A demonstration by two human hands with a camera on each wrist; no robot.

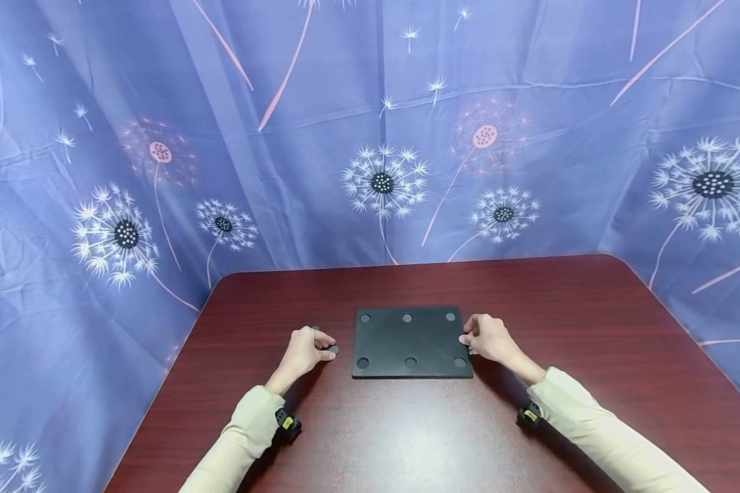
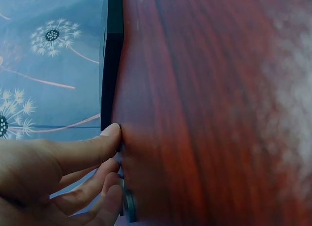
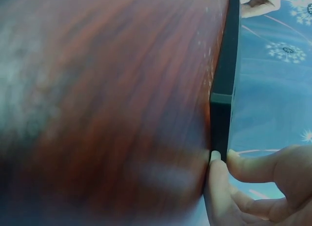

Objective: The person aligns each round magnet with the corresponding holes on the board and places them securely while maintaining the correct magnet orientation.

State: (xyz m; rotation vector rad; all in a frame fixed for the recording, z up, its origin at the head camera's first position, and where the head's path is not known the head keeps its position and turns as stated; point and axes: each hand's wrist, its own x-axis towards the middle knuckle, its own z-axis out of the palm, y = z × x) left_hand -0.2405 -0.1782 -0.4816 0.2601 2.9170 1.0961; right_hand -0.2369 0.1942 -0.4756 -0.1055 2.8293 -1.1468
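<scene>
A flat black board [image 1: 412, 342] lies on the table, with round recesses along its far and near edges. Left of it, my left hand [image 1: 302, 352] pinches a small dark disc [image 1: 334, 349] between thumb and fingertips, close to the tabletop. Beside those fingers, the left wrist view shows another round disc [image 2: 129, 206], partly covered by them. At the board's right edge, my right hand [image 1: 490, 337] grips the rim between thumb and fingers. From the right wrist, the thumb is on the board's upper face and a fingertip is against its side.
The dark red wooden table [image 1: 271, 294] has rounded far corners and a bright glare patch in front of the board. A blue curtain [image 1: 308, 205] with dandelion prints hangs behind and along both sides. A black wrist device [image 1: 288, 424] is strapped below the left sleeve.
</scene>
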